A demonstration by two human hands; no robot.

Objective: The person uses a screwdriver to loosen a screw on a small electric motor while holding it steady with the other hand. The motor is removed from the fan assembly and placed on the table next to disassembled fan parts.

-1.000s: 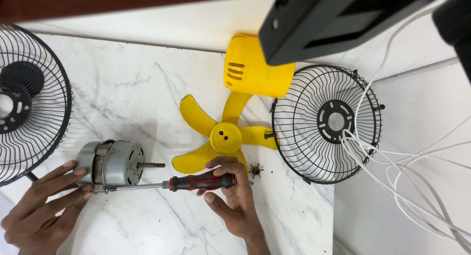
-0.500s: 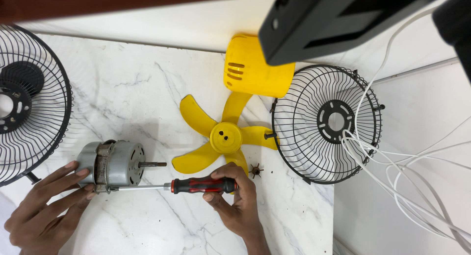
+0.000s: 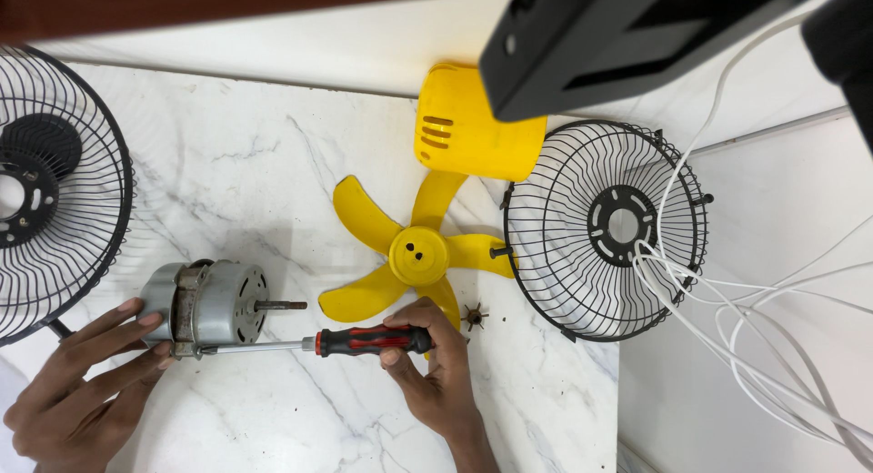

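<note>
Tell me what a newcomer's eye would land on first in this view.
Probably the yellow fan blade at the centre of the marble table, with the yellow housing just behind it. Below it, the right hand grips a red-and-black screwdriver whose tip meets the grey motor, steadied by the left hand. Black wire grilles sit at the left edge and right of the blade.

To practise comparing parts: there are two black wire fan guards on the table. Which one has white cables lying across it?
The wire guard on the right, beside the yellow fan blade, has white cables crossing it; the left guard has none.
</note>
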